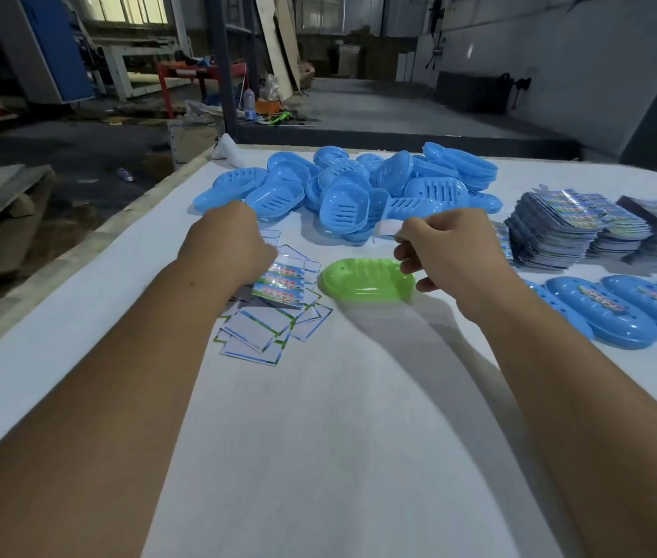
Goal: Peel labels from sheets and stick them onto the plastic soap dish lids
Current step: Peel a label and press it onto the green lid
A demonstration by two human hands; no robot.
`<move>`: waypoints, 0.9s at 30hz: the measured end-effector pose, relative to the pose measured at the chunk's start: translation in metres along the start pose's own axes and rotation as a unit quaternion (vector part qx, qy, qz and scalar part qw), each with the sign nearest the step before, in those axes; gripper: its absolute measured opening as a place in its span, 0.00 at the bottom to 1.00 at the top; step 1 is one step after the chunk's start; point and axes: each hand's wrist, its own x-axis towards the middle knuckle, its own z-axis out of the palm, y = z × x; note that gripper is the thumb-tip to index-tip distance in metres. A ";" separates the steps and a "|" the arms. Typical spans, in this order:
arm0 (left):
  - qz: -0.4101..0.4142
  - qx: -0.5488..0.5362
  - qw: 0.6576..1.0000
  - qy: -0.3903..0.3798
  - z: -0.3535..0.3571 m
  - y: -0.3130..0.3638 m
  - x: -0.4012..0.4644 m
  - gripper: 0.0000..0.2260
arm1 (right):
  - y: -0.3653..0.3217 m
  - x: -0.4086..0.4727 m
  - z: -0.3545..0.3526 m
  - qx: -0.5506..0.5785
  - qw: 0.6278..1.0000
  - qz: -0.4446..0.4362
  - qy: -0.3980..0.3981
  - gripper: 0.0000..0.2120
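Note:
A green soap dish lid (pixel 365 279) lies on the white table between my hands. My right hand (pixel 445 251) hovers over its right end and pinches a peeled label (pixel 385 228), seen from its pale back, between thumb and forefinger. My left hand (pixel 228 245) rests on a colourful label sheet (pixel 278 285) to the left of the lid; its fingertips are hidden behind the hand. Several used backing sheets (pixel 262 332) lie scattered under and around that sheet.
A heap of blue soap dish parts (pixel 351 187) sits at the far side of the table (pixel 319 436). Stacks of label sheets (pixel 576 231) stand at the right. Labelled blue lids (pixel 600 312) lie in a row at the right edge.

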 end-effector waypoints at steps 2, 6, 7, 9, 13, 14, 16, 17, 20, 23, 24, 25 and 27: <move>-0.012 0.073 0.997 0.001 -0.001 -0.002 -0.003 0.12 | 0.000 0.000 0.000 -0.005 1.000 -0.002 -0.004 0.11; 0.046 -0.040 0.997 0.040 -0.002 0.011 -0.010 0.05 | 0.001 -0.001 0.002 -0.021 1.000 -0.011 -0.010 0.11; 0.073 -0.136 0.987 0.032 -0.002 0.018 -0.013 0.05 | 0.001 -0.001 0.003 -0.029 0.999 -0.015 -0.011 0.11; 0.120 -0.287 0.950 -0.005 -0.001 0.034 -0.025 0.08 | 0.001 -0.002 0.005 -0.054 0.998 -0.028 -0.012 0.12; 0.147 -0.385 0.910 -0.046 0.007 0.054 -0.039 0.06 | -0.001 -0.006 0.009 -0.106 0.993 -0.055 -0.015 0.13; 0.148 -0.391 0.907 -0.047 0.009 0.055 -0.040 0.05 | -0.002 -0.007 0.009 -0.114 0.991 -0.064 -0.016 0.14; 0.143 -0.398 0.905 -0.047 0.010 0.055 -0.041 0.06 | -0.003 -0.009 0.010 -0.125 0.989 -0.079 -0.018 0.15; 0.139 -0.400 0.905 -0.049 0.010 0.055 -0.041 0.07 | -0.004 -0.009 0.010 -0.130 0.988 -0.084 -0.019 0.16; 0.129 -0.399 0.905 -0.069 0.011 0.055 -0.042 0.08 | -0.006 -0.010 0.012 -0.144 0.984 -0.100 -0.018 0.16; 0.117 -0.401 0.905 -0.079 0.011 0.054 -0.042 0.08 | -0.007 -0.011 0.012 -0.155 0.981 -0.115 -0.016 0.15; 0.112 -0.401 0.905 -0.082 0.011 0.054 -0.042 0.09 | -0.006 -0.012 0.011 -0.159 0.980 -0.121 -0.015 0.14; 0.107 -0.400 0.906 -0.086 0.011 0.053 -0.042 0.09 | -0.006 -0.013 0.011 -0.163 0.978 -0.126 -0.013 0.13; 0.094 -0.402 0.906 -0.090 0.012 0.053 -0.040 0.09 | -0.004 -0.013 0.011 -0.164 0.976 -0.141 -0.011 0.11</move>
